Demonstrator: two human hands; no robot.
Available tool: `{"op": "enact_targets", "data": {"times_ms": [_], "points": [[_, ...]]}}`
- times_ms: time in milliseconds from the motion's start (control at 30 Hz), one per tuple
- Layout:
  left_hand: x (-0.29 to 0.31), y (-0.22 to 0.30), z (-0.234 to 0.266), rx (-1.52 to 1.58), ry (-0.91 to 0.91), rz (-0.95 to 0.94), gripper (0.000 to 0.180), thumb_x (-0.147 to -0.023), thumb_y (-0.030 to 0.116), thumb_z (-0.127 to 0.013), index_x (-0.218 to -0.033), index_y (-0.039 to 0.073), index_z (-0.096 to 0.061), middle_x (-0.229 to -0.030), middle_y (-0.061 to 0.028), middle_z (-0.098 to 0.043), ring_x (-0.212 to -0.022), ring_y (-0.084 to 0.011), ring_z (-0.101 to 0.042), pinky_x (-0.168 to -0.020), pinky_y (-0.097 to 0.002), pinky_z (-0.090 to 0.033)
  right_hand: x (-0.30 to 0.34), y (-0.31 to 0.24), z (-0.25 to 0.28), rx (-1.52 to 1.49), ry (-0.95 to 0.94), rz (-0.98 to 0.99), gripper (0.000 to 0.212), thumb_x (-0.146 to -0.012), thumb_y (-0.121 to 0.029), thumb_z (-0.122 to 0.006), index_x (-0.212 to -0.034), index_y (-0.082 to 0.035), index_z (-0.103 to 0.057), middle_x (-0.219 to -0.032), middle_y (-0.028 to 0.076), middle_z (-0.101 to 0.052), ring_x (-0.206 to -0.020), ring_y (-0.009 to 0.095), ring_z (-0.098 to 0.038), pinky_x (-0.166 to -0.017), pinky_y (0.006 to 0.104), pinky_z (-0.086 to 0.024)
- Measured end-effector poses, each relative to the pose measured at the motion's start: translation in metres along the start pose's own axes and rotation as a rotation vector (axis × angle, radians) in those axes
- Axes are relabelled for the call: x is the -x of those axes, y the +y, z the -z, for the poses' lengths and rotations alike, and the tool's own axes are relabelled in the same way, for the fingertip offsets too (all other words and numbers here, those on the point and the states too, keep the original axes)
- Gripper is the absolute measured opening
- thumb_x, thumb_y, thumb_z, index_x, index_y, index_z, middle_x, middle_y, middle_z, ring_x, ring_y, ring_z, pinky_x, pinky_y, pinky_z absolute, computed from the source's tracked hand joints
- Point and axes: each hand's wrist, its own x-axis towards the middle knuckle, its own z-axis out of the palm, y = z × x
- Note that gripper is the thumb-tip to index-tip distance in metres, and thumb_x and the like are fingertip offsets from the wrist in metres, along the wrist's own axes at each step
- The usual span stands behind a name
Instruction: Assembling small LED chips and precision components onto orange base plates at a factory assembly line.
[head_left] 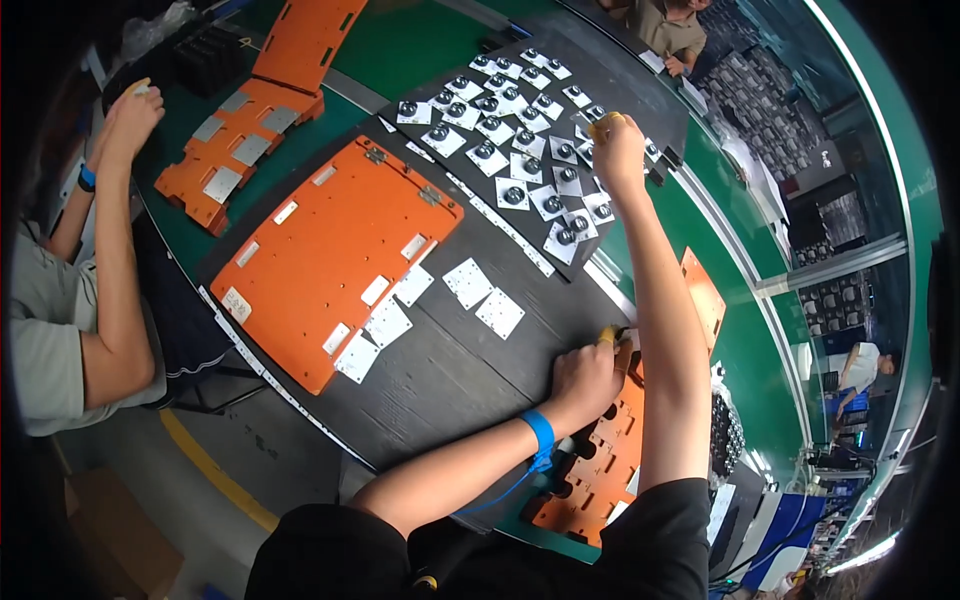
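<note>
My left hand (587,382), with a blue wrist strap (541,432) and yellow finger cots, has its fingers curled together at the upper end of an orange fixture (612,440); whatever lies between the fingertips is hidden. Farther out, my right hand (619,155) reaches over the right edge of a group of white square plates with round black parts (513,194). Its fingers, also in yellow cots, are pinched, and what they hold is too hidden to name. Several bare white plates (500,313) lie on the black mat (450,370) left of my left hand.
A large closed orange fixture (330,250) lies at left centre. Beyond it, another orange fixture (240,140) stands unfolded with silvery plates in it. A co-worker's hands (135,115) are at the far left. Another person (672,35) sits across the table. A metal strip (500,225) crosses the mat.
</note>
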Motion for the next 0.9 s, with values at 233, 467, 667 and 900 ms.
{"op": "enact_targets", "data": {"times_ms": [233,467,667,900], "points": [[0.001,-0.006,0.000,-0.059,-0.004,-0.008,0.034,-0.094,0.026,-0.052,-0.077,-0.002,-0.058,-0.062,-0.0227,-0.061,-0.057,-0.0399,-0.062,-0.053,-0.0496,-0.049,-0.013,0.010,-0.042,-0.069,-0.062,-0.043,0.007,-0.073,-0.003,-0.069,-0.078,0.001,-0.068,-0.085,0.022,-0.065,-0.079,0.038,-0.064,-0.071,0.0431,-0.051],[-0.003,-0.002,0.003,0.025,-0.012,0.033,0.032,-0.094,0.026,-0.051,-0.091,-0.004,-0.060,-0.063,-0.0230,-0.061,-0.059,-0.0410,-0.062,-0.056,-0.0507,-0.049,-0.011,0.022,-0.046,0.010,-0.183,-0.057,0.015,-0.073,-0.003,-0.063,-0.085,-0.003,-0.072,-0.077,0.022,-0.066,-0.072,0.037,-0.066,-0.070,0.0398,-0.053],[-0.003,0.003,0.007,0.069,0.012,0.115,0.029,-0.090,0.022,-0.059,-0.104,-0.004,-0.059,-0.069,-0.0229,-0.063,-0.066,-0.0411,-0.062,-0.058,-0.0499,-0.050,0.007,-0.003,0.031,-0.136,-0.158,-0.054,0.022,-0.081,-0.009,-0.065,-0.101,-0.003,-0.071,-0.087,0.019,-0.070,-0.075,0.028,-0.069,-0.071,0.0346,-0.053],[-0.005,0.003,0.002,0.113,0.048,0.105,0.030,-0.092,0.027,-0.057,-0.105,0.001,-0.060,-0.070,-0.0234,-0.063,-0.069,-0.0432,-0.062,-0.060,-0.0507,-0.049,0.158,-0.046,0.214,-0.151,-0.316,-0.192,0.016,-0.086,-0.011,-0.067,-0.092,0.004,-0.068,-0.074,0.011,-0.066,-0.063,0.012,-0.060,-0.058,0.0252,-0.046]]}}
